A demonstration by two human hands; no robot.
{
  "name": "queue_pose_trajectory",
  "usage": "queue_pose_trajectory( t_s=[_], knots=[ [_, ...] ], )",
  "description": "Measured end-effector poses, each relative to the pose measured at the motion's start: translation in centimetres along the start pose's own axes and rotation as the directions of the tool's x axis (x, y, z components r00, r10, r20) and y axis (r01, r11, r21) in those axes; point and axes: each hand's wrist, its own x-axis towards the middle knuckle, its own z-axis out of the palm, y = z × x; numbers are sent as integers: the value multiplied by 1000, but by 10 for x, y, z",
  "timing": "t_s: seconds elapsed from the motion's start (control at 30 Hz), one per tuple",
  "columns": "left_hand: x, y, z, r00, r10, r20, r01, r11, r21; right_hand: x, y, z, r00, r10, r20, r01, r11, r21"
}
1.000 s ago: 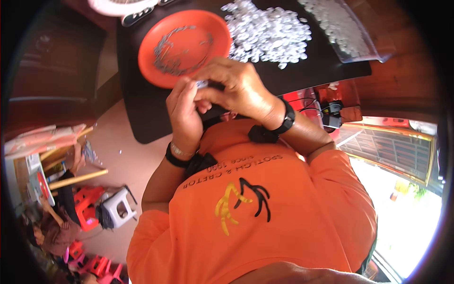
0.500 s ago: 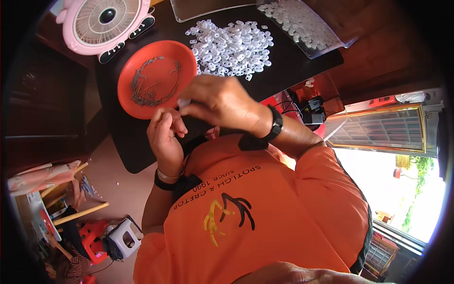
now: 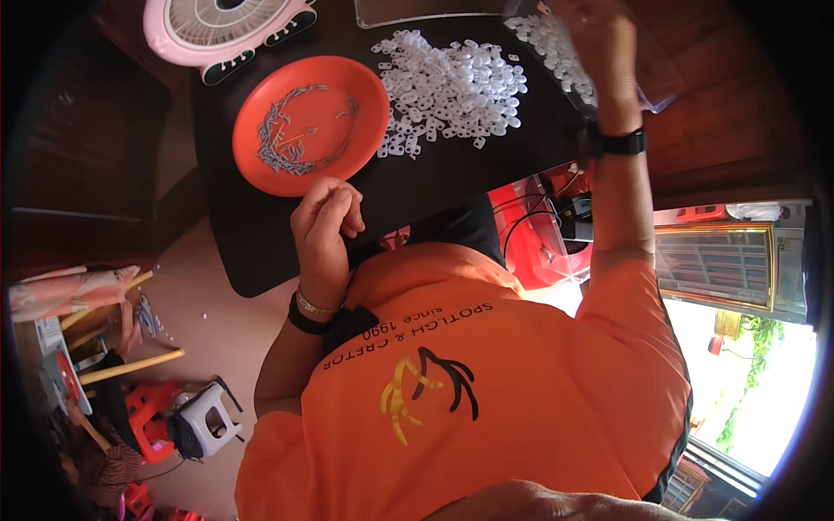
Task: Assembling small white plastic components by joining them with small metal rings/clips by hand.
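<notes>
My left hand point(image 3: 327, 224) hangs at the table's front edge, just below a shallow orange plate point(image 3: 328, 111). Its fingers are curled in, and whatever they may hold is hidden. My right arm reaches to the far right, where my right hand point(image 3: 601, 39) is over a clear plastic box point(image 3: 658, 100). Motion smears its fingers. White plastic pieces point(image 3: 556, 59) lie in that box. Thin grey metal pins point(image 3: 283, 160) form a rough ring in the plate. To the plate's right, a heap of small white plastic pieces with holes point(image 3: 452, 85) covers part of the dark table.
A pink fan point(image 3: 228, 28) stands at the far left of the dark table point(image 3: 261, 247). Beyond the heap is the edge of a clear tray or lid point(image 3: 426, 19). Below the table's right side sits a red container with cables point(image 3: 532, 227). Stools point(image 3: 210, 423) stand at lower left.
My right hand has left my left hand, where it pinched a small white piece, and swung right and away to the clear box. My left hand stays near the plate, its fingers more curled.
</notes>
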Motion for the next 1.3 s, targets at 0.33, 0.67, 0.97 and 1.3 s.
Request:
queue_pose_trajectory(
  t_s=[0.33, 0.67, 0.97, 1.3],
  knots=[
    [-2, -2, -4, 1000, 7, 28, -8, 1000, 21, -45, -66, 85, 696, -397, 599, 142, 893, 427],
    [-3, -1, -3, 999, 20, 25, -19, 1000, -22, -54, -77, 85, 620, -423, 661, 275, 906, 322],
    [-4, -1, -2, 999, 28, 33, -28, 999, -24, -55, -78, 86, 678, -400, 616, 329, 915, 232],
    [-4, -1, -2, 999, 26, 40, -26, 1000, -10, -63, -83, 101, 689, -386, 613, 454, 889, 50]
  ],
)
